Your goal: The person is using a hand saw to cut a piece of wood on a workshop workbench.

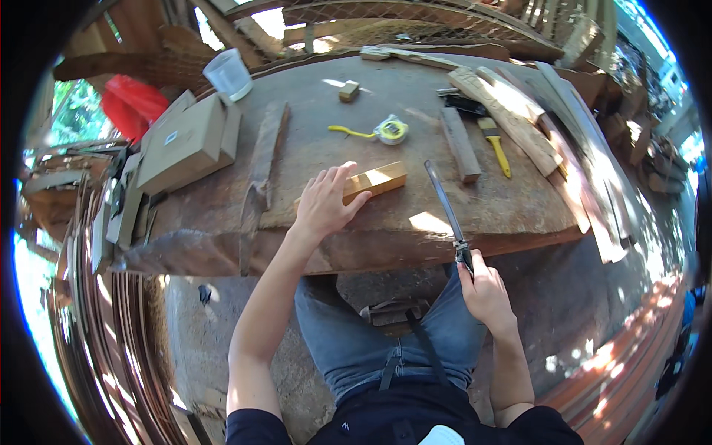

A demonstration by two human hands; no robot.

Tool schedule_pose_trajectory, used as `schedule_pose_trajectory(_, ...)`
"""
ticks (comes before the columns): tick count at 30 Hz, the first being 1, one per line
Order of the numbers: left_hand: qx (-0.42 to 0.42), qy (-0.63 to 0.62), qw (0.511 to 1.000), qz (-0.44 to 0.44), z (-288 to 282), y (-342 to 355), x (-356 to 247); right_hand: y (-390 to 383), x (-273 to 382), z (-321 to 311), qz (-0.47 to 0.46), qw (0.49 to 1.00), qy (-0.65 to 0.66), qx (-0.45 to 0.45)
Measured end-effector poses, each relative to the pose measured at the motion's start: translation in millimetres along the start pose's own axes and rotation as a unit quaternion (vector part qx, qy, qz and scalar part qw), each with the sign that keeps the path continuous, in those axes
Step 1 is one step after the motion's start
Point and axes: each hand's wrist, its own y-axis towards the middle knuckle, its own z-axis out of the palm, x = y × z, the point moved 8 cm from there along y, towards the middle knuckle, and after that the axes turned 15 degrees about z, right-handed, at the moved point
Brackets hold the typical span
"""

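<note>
My left hand lies over a short block of wood near the front edge of the workbench. Its fingers reach across the top to the far side and the thumb is at the near side, gripping the block. The palm covers the block's left part. In my right hand, at the bench's front edge, is a hand saw with a black handle. Its narrow blade points up and away over the bench, to the right of the block and apart from it.
On the wooden workbench lie a yellow tape measure, a small wood cube, a wood bar and a yellow-handled paintbrush. Cardboard boxes and a plastic container stand at left; long boards at right.
</note>
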Motion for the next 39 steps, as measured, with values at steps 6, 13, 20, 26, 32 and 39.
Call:
schedule_pose_trajectory(6,-0.049,0.022,0.994,-0.095,-42,-72,33,4,6,22,0.054,0.983,0.111,0.139)
schedule_pose_trajectory(13,-0.023,-0.028,0.993,-0.115,-54,-85,44,11,5,23,0.020,0.977,0.140,0.159)
schedule_pose_trajectory(20,-0.099,-0.044,0.992,-0.066,-137,-30,5,9,-30,30,0.008,0.980,0.161,0.114)
schedule_pose_trajectory(26,-0.182,-0.081,0.979,-0.035,-153,11,-22,6,-47,35,0.044,0.975,0.172,0.130)
schedule_pose_trajectory(32,-0.174,-0.122,0.976,-0.040,-129,17,-12,6,-43,25,0.041,0.975,0.179,0.124)
schedule_pose_trajectory(39,-0.262,-0.488,0.830,0.065,-71,10,-3,9,-32,25,0.000,0.984,0.139,0.108)
